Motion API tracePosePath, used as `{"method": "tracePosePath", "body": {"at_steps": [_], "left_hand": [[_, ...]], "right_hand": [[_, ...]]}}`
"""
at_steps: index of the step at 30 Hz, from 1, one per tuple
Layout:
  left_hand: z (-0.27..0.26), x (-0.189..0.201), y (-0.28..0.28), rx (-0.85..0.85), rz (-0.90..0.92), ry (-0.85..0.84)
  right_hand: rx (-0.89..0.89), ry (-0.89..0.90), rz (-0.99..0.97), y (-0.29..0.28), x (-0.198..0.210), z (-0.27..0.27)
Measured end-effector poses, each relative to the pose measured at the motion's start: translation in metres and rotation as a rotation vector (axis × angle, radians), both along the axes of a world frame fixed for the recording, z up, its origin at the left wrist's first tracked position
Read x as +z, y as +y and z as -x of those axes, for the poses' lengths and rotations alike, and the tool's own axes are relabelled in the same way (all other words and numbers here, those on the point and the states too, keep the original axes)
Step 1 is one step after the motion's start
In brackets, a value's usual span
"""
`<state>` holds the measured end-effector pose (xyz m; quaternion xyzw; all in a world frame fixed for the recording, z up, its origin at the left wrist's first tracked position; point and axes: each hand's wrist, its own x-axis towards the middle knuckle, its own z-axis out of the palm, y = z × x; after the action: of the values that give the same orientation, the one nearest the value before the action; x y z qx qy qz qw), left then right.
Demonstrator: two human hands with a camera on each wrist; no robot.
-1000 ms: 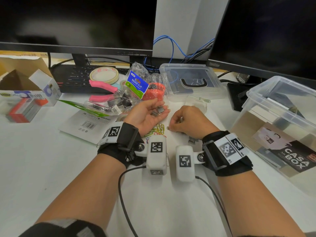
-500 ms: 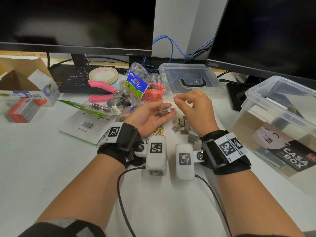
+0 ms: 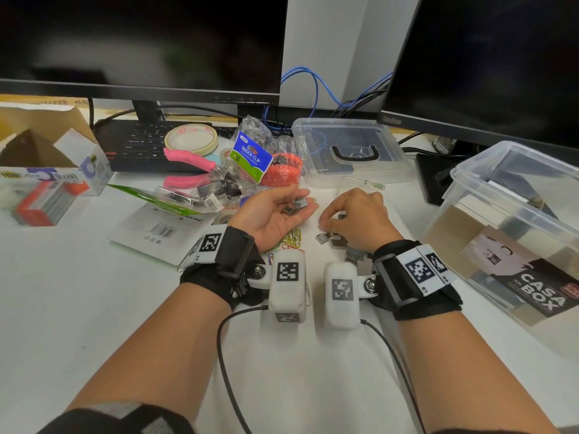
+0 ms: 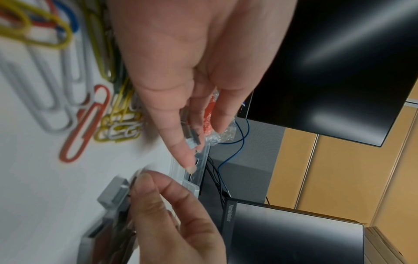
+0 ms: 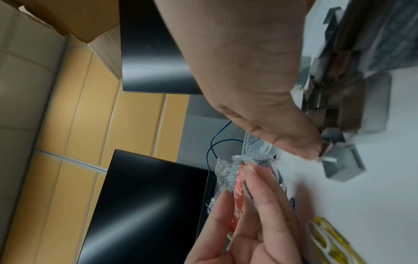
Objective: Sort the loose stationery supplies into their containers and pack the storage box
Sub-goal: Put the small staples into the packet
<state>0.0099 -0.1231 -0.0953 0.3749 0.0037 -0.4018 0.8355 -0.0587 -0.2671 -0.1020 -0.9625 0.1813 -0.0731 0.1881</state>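
Note:
My left hand (image 3: 275,214) lies palm up above the desk, fingers relaxed, with a few grey staple blocks (image 3: 296,205) resting on its fingers (image 4: 181,139). My right hand (image 3: 354,214) is palm down just right of it, over a small pile of staple blocks (image 3: 329,238). Its thumb and fingertips (image 5: 312,148) pinch one block (image 5: 341,164) at the pile's near edge. Coloured paper clips (image 3: 291,239) lie loose under the left wrist. The clear storage box (image 3: 513,233) stands open at the right.
The box lid (image 3: 351,151) lies behind the hands, with a small clear case (image 3: 360,183) in front of it. A binder clip bag (image 3: 250,156), tape roll (image 3: 191,139), pink pliers (image 3: 188,158) and a cardboard box (image 3: 47,151) crowd the left. Two monitors stand behind.
My right hand rose from the pile to the left hand's fingertips, then came back down onto the pile. The left hand stayed palm up with the staples.

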Motion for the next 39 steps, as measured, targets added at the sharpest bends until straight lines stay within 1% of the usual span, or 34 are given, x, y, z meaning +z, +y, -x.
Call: {"method": "tracePosePath", "body": {"at_steps": [3, 7, 10, 13, 17, 20, 22, 25, 27, 30, 33, 35, 39], "left_hand": [[0.0, 0.0, 0.0, -0.005, -0.011, -0.012], [0.0, 0.0, -0.002, -0.012, -0.049, -0.069], [0.001, -0.001, -0.003, -0.027, -0.068, -0.104], [0.001, -0.001, -0.003, -0.047, -0.056, -0.094], [0.004, 0.001, -0.001, -0.102, -0.003, -0.087], [0.004, 0.002, -0.001, -0.114, 0.006, -0.089], [0.005, 0.001, -0.001, -0.116, 0.004, -0.087], [0.008, 0.004, 0.001, -0.102, -0.011, -0.096], [0.009, 0.004, 0.002, -0.077, -0.039, -0.12], [0.017, 0.005, -0.001, -0.068, -0.085, -0.144], [0.029, 0.019, -0.012, -0.136, -0.125, -0.219], [0.034, 0.037, -0.023, -0.199, -0.138, -0.289], [0.063, 0.086, -0.057, -0.339, -0.162, -0.499]], "right_hand": [[-0.019, -0.029, -0.066, 0.0, 0.002, 0.002], [-0.046, -0.104, -0.085, 0.003, 0.007, 0.004], [-0.077, -0.255, -0.103, 0.006, 0.012, 0.005], [-0.065, -0.39, -0.181, 0.008, 0.014, 0.006], [0.043, -0.433, -0.26, 0.011, 0.013, 0.006], [0.079, -0.44, -0.287, 0.01, 0.011, 0.006], [0.069, -0.476, -0.327, 0.009, 0.009, 0.005], [0.007, -0.575, -0.382, 0.008, 0.01, 0.007], [-0.029, -0.598, -0.399, 0.008, 0.016, 0.013], [-0.068, -0.564, -0.315, 0.003, 0.029, 0.03], [-0.109, -0.569, -0.183, -0.006, 0.052, 0.055], [-0.135, -0.587, -0.112, -0.012, 0.07, 0.072], [-0.238, -0.656, 0.064, -0.03, 0.102, 0.12]]}}
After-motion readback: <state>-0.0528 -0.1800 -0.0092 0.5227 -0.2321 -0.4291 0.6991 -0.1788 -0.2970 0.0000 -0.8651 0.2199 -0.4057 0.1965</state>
